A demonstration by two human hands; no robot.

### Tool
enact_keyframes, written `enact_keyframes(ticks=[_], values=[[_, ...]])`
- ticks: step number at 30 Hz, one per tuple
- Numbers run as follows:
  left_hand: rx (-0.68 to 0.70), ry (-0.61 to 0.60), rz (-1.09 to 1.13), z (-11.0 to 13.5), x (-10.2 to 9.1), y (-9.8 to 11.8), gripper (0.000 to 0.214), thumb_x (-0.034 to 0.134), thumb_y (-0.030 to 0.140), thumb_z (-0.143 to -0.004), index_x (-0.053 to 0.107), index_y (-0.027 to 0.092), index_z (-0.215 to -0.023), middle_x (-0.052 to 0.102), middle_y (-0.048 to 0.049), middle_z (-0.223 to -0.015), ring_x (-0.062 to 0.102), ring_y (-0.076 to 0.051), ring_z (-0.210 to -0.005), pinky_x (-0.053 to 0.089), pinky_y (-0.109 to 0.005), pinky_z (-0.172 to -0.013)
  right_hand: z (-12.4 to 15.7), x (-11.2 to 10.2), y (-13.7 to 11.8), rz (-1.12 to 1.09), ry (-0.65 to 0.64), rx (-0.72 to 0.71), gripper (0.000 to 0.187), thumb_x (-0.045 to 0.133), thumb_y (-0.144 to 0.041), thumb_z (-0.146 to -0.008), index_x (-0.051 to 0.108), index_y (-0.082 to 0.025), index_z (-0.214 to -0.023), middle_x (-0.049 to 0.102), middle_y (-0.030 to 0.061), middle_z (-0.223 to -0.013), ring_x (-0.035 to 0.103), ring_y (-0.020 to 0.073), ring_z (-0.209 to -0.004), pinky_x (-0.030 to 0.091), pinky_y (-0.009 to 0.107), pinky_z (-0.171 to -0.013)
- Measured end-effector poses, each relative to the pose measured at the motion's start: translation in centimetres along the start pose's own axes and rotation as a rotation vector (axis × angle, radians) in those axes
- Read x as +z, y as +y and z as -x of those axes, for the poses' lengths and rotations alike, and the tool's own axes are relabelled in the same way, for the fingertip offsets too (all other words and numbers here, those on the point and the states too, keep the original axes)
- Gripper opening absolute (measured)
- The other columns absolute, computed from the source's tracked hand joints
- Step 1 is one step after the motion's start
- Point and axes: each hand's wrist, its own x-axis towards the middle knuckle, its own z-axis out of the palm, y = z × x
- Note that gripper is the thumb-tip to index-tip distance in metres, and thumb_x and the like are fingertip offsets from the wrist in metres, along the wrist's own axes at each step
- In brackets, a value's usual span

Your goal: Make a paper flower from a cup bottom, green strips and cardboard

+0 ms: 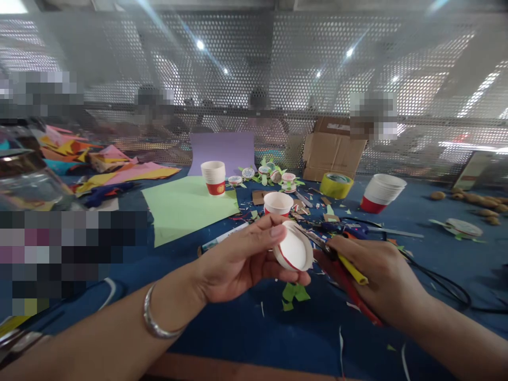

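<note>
My left hand [242, 254] is closed round a white paper cup with a red rim [294, 250], tipped on its side with the bottom facing me. My right hand [375, 270] grips scissors with yellow and red handles [349, 270], whose blades reach to the cup's edge. A silver bangle [156, 320] sits on my left wrist. Green paper scraps [294, 292] lie on the blue table [254, 328] just below the cup.
Upright paper cups [213, 178] [278, 203], a stack of cups [381, 192], a yellow tape roll [336, 185], a green sheet [186, 207], a purple sheet [222, 152], a cardboard box [333, 148], finished paper flowers [270, 174] and black cable [444, 283] crowd the table. Perforated metal screen behind.
</note>
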Motion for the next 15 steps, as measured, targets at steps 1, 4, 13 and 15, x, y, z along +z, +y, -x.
enact_keyframes(ticks=[1,4,13,15], values=[[0.005,0.008,-0.003,0.06,0.05,0.16,0.048,0.078,0.039,-0.083,0.055,0.016,-0.118,0.072,-0.0079,-0.098,0.078,-0.021,-0.081,0.061,-0.021,-0.073,0.01,-0.01,0.00,0.000,0.000,0.009,0.015,0.050,-0.015,-0.089,0.064,-0.016,-0.084,0.061,-0.0005,-0.056,0.056,0.0135,-0.044,0.035,0.024,-0.045],[0.003,-0.017,-0.008,0.22,0.17,0.37,0.052,0.084,0.028,-0.077,0.053,0.017,-0.118,0.071,-0.0063,-0.098,0.078,-0.020,-0.083,0.061,-0.020,-0.074,0.04,0.01,-0.16,-0.018,-0.006,0.014,0.016,0.050,-0.016,-0.091,0.065,-0.015,-0.085,0.061,-0.0004,-0.056,0.056,0.0138,-0.044,0.035,0.024,-0.045],[0.006,-0.029,-0.045,0.38,0.23,0.27,0.047,0.084,0.029,-0.078,0.053,0.016,-0.111,0.072,-0.0061,-0.096,0.077,-0.017,-0.079,0.060,-0.019,-0.072,0.19,0.27,-0.11,-0.005,0.016,-0.030,0.016,0.047,-0.013,-0.089,0.062,-0.017,-0.087,0.059,-0.0010,-0.056,0.053,0.0149,-0.044,0.033,0.027,-0.046],[0.003,-0.045,-0.064,0.46,0.15,0.33,0.047,0.084,0.030,-0.077,0.054,0.016,-0.110,0.071,-0.0064,-0.096,0.076,-0.017,-0.078,0.060,-0.020,-0.072,0.18,0.15,-0.11,-0.004,0.037,-0.055,0.017,0.046,-0.010,-0.086,0.061,-0.017,-0.089,0.060,-0.0005,-0.057,0.055,0.0152,-0.045,0.034,0.027,-0.047]])
